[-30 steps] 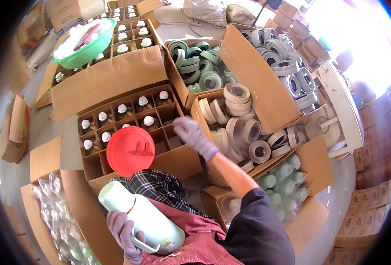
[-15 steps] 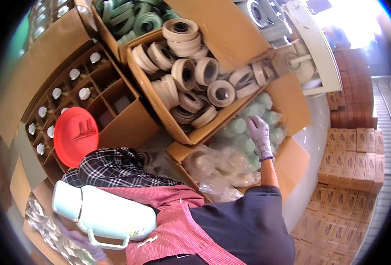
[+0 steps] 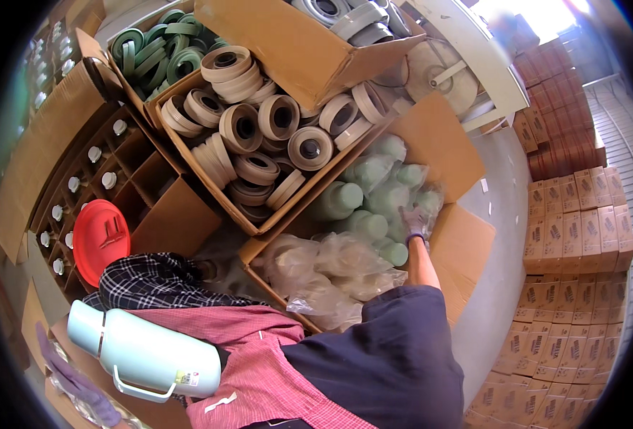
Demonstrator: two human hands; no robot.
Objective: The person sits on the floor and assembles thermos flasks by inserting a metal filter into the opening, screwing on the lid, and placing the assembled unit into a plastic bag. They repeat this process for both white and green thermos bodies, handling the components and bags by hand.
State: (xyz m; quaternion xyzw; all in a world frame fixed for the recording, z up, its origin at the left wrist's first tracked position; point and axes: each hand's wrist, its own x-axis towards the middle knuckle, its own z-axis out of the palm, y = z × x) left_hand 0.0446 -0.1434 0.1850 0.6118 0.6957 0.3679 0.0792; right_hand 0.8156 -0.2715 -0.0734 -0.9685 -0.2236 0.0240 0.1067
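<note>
My right hand (image 3: 416, 221), in a lavender glove, reaches into an open cardboard box (image 3: 456, 247). Its fingers curl against a pale green, round-ended piece (image 3: 386, 199) wrapped in clear plastic; the fingertips are partly hidden. Several more green pieces (image 3: 341, 197) and clear-bagged beige pieces (image 3: 352, 257) fill that box. At the lower left my left hand (image 3: 80, 386), also gloved, has its fingers stretched out above shiny clear plastic and holds nothing. A light blue vacuum jug (image 3: 159, 350) with a side handle lies tilted between that hand and my red checked apron.
Ahead stands a carton of beige rings (image 3: 311, 148), with a carton of green rings (image 3: 166, 53) behind it. To the left is a divided carton (image 3: 155, 168) of white-capped items, with a red round lid (image 3: 100, 243) over it. Brown cartons (image 3: 574, 229) are stacked at right.
My right hand has moved down among the green pieces. My left hand has shifted left, away from the jug, its fingers extended. The whole view has shifted slightly.
</note>
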